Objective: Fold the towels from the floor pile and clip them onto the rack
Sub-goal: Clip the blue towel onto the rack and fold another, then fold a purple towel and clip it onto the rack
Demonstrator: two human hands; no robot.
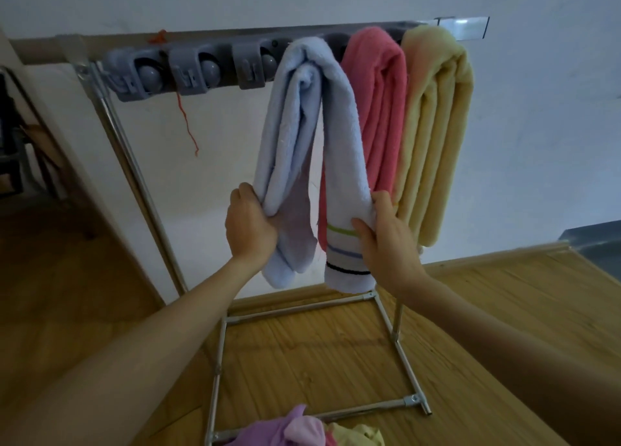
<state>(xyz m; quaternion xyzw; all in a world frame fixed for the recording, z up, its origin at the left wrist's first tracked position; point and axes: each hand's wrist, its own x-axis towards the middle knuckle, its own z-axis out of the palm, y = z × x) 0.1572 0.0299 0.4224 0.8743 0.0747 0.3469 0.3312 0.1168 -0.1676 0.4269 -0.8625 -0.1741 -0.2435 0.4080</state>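
Note:
A light blue towel (292,116) hangs folded from the grey clip rail (201,72) of the metal rack, its top bunched at a clip. My left hand (250,225) grips its left hanging half. My right hand (383,233) holds the right half by the striped end. To the right hang a pink towel (379,102) and a yellow towel (437,126), both folded and clipped. Three grey clips on the left of the rail hold nothing. A pile of towels (312,429), purple, pink and yellow, lies on the floor at the bottom edge.
The rack's metal base frame (302,309) and left upright (134,176) stand on the wooden floor against a white wall. An orange thread (186,122) dangles from the rail. Dark furniture (13,143) stands at the far left.

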